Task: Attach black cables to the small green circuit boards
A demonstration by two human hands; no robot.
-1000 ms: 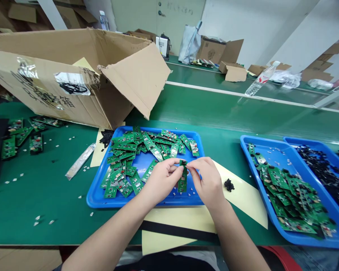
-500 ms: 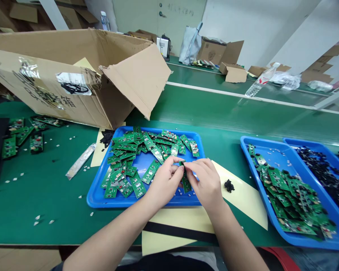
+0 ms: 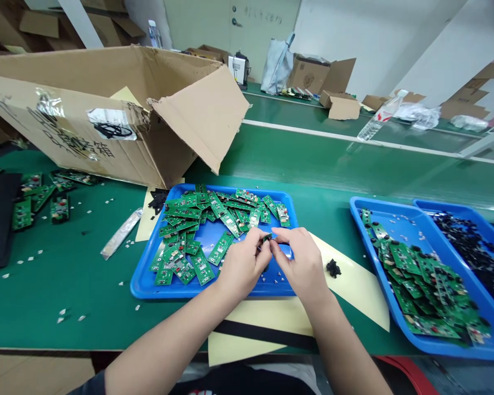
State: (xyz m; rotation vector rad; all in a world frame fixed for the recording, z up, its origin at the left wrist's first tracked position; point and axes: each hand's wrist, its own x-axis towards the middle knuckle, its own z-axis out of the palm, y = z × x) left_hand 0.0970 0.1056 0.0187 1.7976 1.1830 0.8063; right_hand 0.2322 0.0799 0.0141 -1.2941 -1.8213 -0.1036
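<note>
Over the near right part of a blue tray (image 3: 168, 294), my left hand (image 3: 241, 262) is closed around a small green circuit board (image 3: 267, 237). Most of that board is hidden by the fingers. My right hand (image 3: 302, 260) meets it at the board's edge, thumb and forefinger pinched together; whatever lies between those fingertips is too small to make out. Beneath and beyond both hands, the tray holds many loose circuit boards (image 3: 203, 267), overlapping at its left and far side. Tiny white bits are scattered on the tray floor near my right hand.
To the right stand a second blue tray (image 3: 356, 206) heaped with boards and a third (image 3: 420, 204) of black parts. A small black clump (image 3: 333, 268) rests on yellow paper (image 3: 364, 296). An open cardboard box (image 3: 156, 159) stands at the back left; a black strip (image 3: 267, 336) lies in front.
The board between my hands has turned, so less of it shows now. My right fingers have shifted slightly up at its edge. The view has moved a little.
</note>
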